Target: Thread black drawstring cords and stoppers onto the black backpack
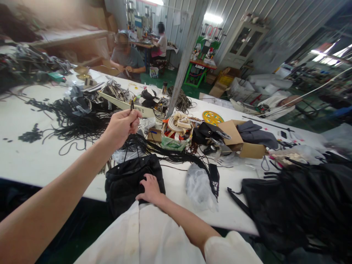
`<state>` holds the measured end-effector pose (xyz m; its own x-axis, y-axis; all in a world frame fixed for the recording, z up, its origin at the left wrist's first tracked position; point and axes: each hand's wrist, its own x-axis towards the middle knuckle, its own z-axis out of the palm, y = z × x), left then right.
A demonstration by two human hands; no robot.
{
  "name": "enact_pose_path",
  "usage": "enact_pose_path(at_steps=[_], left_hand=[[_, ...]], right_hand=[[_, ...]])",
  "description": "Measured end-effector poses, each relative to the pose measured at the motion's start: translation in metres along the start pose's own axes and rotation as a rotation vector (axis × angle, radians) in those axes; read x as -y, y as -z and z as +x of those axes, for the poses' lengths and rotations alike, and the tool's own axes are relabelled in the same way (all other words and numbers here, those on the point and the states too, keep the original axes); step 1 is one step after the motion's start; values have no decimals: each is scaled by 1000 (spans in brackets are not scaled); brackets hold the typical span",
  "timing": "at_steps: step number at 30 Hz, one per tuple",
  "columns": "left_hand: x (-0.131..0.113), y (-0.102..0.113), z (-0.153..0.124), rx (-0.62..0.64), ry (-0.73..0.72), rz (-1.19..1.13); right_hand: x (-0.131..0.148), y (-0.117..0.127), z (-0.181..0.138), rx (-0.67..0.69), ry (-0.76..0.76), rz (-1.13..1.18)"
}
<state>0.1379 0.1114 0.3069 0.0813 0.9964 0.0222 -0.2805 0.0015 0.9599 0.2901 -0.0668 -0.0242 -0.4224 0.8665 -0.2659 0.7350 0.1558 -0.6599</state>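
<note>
Left hand (125, 125): raised, a dark cord (132, 104) pinched at the fingertips, apparently so it is kept taut.
Right hand (151, 189): laid spread on a black bag (121, 183), presumably so it is steadied.
Black bag: placed at the white table's (27, 157) near edge, probably for easy reach.

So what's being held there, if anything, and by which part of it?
The left hand pinches a thin black cord near its upper end. The right hand rests on the black bag; whether it grips cannot be told.
</note>
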Motion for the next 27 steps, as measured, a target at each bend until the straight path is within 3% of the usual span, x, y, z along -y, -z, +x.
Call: enact_pose_path(at_steps=[5, 10, 14, 22, 25, 27], left_hand=[[-3, 0, -5, 16, 3, 5], [-12, 6, -5, -4, -12, -17], [-28, 1, 0, -7, -20, -8], [-96, -31, 17, 135, -106, 84], [-110, -51, 23, 209, -88, 193], [-108, -68, 25, 292, -31, 268]], right_hand=[[-6, -4, 6, 137, 87, -91], [-18, -4, -1, 171, -4, -66], [-25, 7, 8, 222, -63, 93], [-18, 26, 23, -136, -172, 279], [-4, 40, 23, -241, -120, 364], [16, 58, 26, -321, 3, 468]])
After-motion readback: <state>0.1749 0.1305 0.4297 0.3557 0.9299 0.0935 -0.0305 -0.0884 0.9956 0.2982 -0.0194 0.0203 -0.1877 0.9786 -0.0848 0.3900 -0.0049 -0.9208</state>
